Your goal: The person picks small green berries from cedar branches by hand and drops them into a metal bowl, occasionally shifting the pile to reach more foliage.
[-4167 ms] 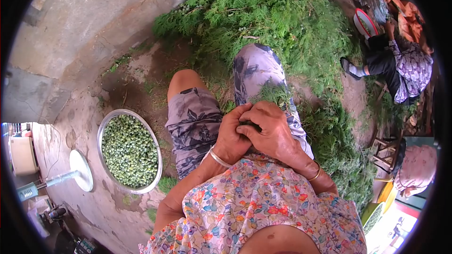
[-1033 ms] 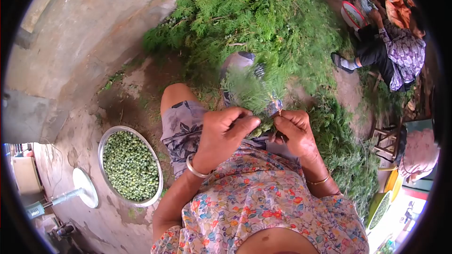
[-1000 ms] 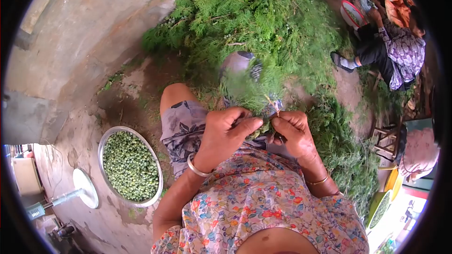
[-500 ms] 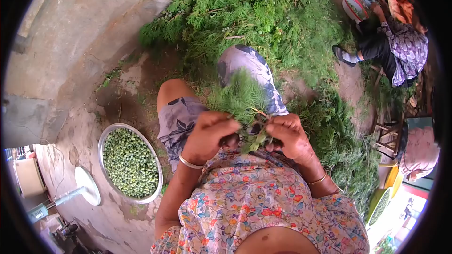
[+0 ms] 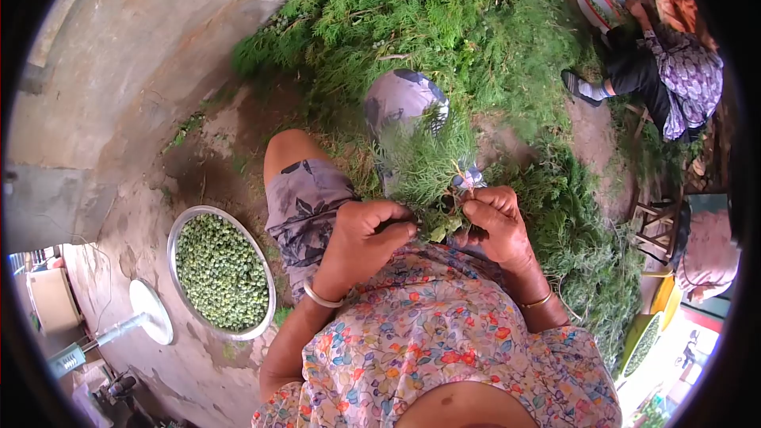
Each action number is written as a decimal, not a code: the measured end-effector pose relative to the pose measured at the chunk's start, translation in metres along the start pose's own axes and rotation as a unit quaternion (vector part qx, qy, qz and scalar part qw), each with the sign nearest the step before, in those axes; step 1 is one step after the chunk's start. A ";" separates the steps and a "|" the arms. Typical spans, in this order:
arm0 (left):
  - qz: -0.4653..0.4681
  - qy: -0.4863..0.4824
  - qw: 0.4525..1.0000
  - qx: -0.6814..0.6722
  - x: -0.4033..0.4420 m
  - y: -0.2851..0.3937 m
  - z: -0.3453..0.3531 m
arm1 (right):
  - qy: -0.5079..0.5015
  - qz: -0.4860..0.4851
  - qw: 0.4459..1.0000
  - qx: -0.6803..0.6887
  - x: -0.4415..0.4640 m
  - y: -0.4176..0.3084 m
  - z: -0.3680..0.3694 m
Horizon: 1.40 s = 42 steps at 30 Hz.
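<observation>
Above my lap, my right hand (image 5: 499,228) pinches the stem end of a leafy evergreen sprig (image 5: 428,162). Its feathery green tips spread up and left over my knee. Close to the sprig's lower left side is my left hand (image 5: 371,239), thumb and fingers curled together; whatever lies inside them is hidden. Small greenish bits (image 5: 445,226) hang between the two hands. On the floor to my left stands a wide metal basin (image 5: 171,257) filled with small round green cones (image 5: 222,273).
A large heap of cut evergreen branches (image 5: 444,16) lies ahead, continuing down my right side (image 5: 563,238). At upper right a person (image 5: 682,79) sits by a red-rimmed basin (image 5: 583,4). A white fan (image 5: 151,313) stands left of the metal basin.
The sprig has turned and shifted slightly right with my right hand. My left hand has drawn a little downward, and the gap between my hands is wider.
</observation>
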<state>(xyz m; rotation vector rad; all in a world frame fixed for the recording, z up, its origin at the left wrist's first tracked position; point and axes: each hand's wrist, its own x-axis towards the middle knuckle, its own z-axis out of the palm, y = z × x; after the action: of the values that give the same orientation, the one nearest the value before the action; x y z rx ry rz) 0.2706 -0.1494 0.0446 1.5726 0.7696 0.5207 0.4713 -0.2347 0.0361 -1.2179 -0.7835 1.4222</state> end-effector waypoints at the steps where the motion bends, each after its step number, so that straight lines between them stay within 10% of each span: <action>1: 0.007 0.016 1.000 0.003 0.001 -0.001 0.003 | 0.009 0.017 1.000 0.014 -0.001 -0.002 0.002; 11: -0.167 0.034 0.928 -0.330 0.004 -0.017 0.025 | -0.010 0.031 0.999 0.010 -0.002 0.004 0.005; 21: -0.143 0.028 0.953 -0.266 0.005 -0.034 0.020 | 0.038 0.030 0.999 -0.008 0.000 0.009 0.011; 23: -0.141 0.032 0.859 -0.491 0.003 -0.044 0.010 | 0.129 0.026 0.990 0.045 0.001 0.008 0.010; 28: -0.101 0.052 0.819 -0.562 -0.002 -0.040 0.005 | 0.107 -0.011 0.994 -0.020 0.002 0.012 0.002; 32: -0.098 0.067 0.882 -0.456 -0.001 -0.027 0.013 | 0.105 0.037 0.993 -0.024 0.005 0.009 0.007; 35: -0.006 0.082 0.989 -0.122 0.004 -0.039 0.020 | 0.101 0.048 0.994 -0.016 0.006 0.008 0.010; 42: 0.073 0.099 0.992 -0.017 0.012 -0.033 0.038 | 0.082 0.043 0.994 -0.065 0.007 0.006 0.014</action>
<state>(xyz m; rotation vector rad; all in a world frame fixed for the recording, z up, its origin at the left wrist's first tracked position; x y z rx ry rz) 0.3000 -0.1657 0.0054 1.5681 0.7943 0.8020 0.4566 -0.2270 0.0321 -1.4646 -0.7267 1.3369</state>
